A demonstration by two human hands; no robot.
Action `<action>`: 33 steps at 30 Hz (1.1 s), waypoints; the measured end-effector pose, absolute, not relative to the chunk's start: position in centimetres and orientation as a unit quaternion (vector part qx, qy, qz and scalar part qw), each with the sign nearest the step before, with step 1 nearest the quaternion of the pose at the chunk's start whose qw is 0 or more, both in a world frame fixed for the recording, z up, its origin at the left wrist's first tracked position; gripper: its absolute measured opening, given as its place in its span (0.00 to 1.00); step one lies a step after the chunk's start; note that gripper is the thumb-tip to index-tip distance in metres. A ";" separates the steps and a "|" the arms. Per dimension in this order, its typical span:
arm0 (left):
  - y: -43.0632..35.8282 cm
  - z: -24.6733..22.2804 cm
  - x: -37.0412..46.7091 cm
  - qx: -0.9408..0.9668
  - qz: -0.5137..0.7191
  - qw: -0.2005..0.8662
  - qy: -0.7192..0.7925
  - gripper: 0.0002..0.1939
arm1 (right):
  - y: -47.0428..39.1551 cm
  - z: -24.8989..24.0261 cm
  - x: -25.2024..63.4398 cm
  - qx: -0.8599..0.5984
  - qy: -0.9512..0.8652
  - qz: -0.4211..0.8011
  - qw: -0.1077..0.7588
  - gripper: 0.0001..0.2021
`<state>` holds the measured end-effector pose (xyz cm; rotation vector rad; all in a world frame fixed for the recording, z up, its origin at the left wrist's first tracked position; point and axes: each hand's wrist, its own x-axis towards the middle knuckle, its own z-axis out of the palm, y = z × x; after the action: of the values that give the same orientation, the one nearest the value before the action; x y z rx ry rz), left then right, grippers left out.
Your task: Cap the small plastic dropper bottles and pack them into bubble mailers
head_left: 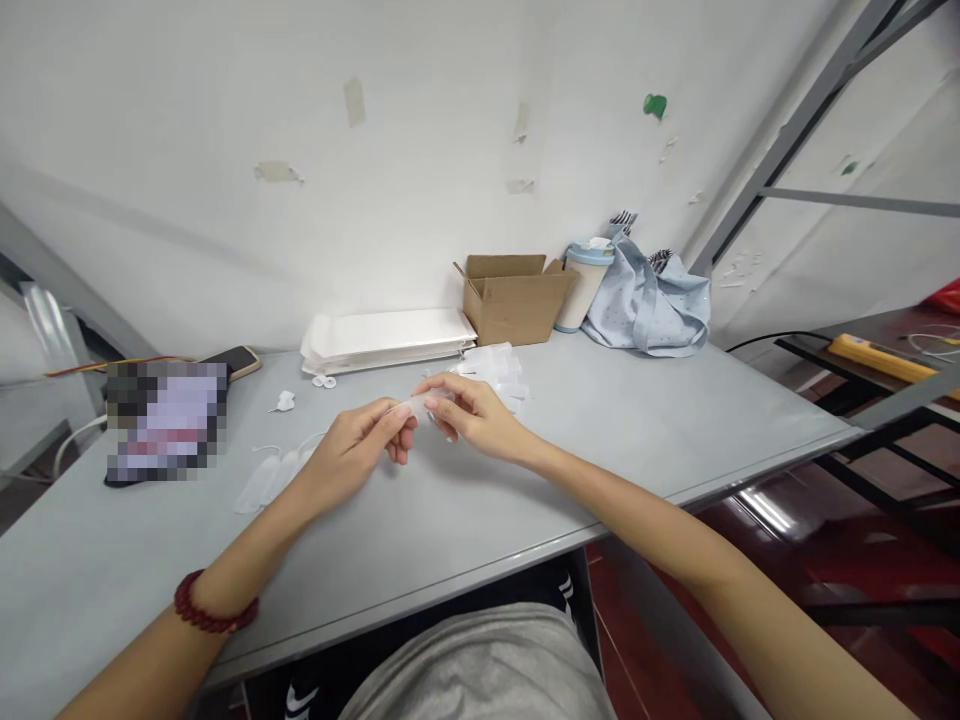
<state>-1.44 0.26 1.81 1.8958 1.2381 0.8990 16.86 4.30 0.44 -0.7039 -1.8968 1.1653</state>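
Head cam: looking down over a light grey worktop (637,420), with both hands out around the middle. Got a small translucent white strip (418,404) pinched between thumb and fingers of the left hand (356,445), plus gripped from the other side by the right hand (484,418), so fingers closed on it at both ends. Can't make out the whole strip, partly covered by the fingers. Wearing a dark red beaded bracelet (215,608) on the left wrist.

Just beyond the right hand, a bunch of similar white strips (491,360), fanned out and partly blocked from sight. Next to the left forearm, more strips with thin strings (262,480), lying flat. A bit further back, a small white piece (283,402) and some tiny white rings (324,382). Along the wall, left to right: a flat white stack (397,335), an open cardboard box (525,308), a tilted cup with a blue lid (581,292), a pale blue bag (649,310). Over left, a phone (241,360) near a pixelated patch (169,420).
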 end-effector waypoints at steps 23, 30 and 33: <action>3.6 -0.3 -6.0 0.809 0.235 0.000 0.539 0.19 | 5.2 -0.4 16.6 -0.382 -0.746 0.332 0.433 0.10; 6.7 -0.4 -13.9 0.701 0.064 -0.059 0.708 0.22 | 6.6 -0.3 17.7 -0.480 -0.826 -0.010 0.297 0.12; 7.0 -0.9 -14.4 0.698 0.058 -0.043 0.712 0.21 | 7.1 -0.3 18.0 -0.504 -0.827 -0.017 0.248 0.10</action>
<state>-14.37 7.00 -0.88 2.2554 2.3024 0.1863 17.95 7.08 -0.35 -1.3753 -2.2545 -0.0464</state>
